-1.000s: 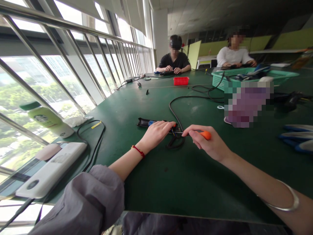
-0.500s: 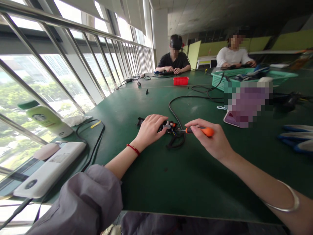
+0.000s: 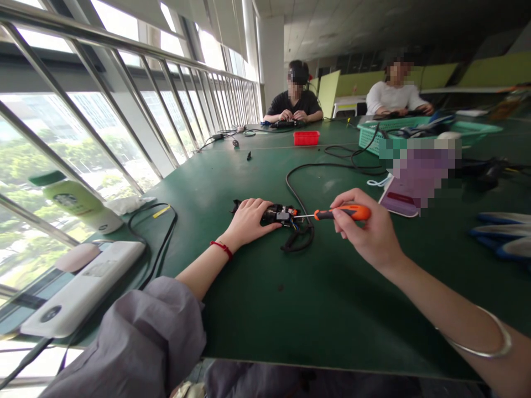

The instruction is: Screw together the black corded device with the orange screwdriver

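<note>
Hands well inside table edge

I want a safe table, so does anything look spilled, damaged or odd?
Nothing plainly spilled or damaged. Only the black device under the left hand stands out: it lies open, coloured wires exposed near the screwdriver, though that may be deliberate.

The right grip holds a screwdriver at a black device.

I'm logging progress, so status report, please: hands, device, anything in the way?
Left hand holding black device, wires exposed. Right hand gripping orange screwdriver, tip near wires. Black cable looped close by, possible snag.
</note>
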A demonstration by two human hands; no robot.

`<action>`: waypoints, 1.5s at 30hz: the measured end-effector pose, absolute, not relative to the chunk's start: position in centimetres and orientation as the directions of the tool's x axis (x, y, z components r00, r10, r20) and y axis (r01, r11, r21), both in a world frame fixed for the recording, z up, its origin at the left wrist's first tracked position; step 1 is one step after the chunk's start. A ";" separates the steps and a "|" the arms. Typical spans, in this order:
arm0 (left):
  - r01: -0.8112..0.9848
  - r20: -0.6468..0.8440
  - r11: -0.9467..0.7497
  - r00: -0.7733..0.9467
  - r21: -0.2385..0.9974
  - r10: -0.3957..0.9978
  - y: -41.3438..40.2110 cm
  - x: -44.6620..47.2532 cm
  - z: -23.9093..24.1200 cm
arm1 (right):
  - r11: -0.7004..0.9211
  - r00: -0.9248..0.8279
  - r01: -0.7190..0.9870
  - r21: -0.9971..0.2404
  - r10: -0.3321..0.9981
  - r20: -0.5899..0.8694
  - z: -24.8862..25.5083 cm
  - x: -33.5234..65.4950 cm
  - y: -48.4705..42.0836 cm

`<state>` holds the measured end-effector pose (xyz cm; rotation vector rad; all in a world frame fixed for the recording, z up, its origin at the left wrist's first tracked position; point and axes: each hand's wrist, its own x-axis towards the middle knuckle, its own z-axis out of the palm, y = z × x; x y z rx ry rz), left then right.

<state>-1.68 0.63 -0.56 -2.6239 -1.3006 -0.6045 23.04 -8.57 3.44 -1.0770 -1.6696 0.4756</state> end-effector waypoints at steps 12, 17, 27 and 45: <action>0.837 0.379 -0.547 0.501 0.016 0.778 -0.5 -0.8 -0.2 | 0.524 -0.062 0.413 -0.745 0.832 0.551 2.8 22.8 -8.2; 0.853 0.382 -0.522 0.478 0.015 0.791 -0.7 -0.6 -0.4 | 0.528 -0.062 0.416 -0.740 0.829 0.556 2.8 22.8 -8.3; 0.859 0.382 -0.512 0.466 0.022 0.798 -0.9 -0.3 -0.5 | 0.534 -0.014 0.458 -0.711 0.804 0.595 2.9 23.0 -8.3; 0.854 0.381 -0.518 0.467 0.039 0.798 -1.0 0.1 -0.5 | 0.521 0.005 0.405 -0.752 0.821 0.571 2.8 23.1 -8.0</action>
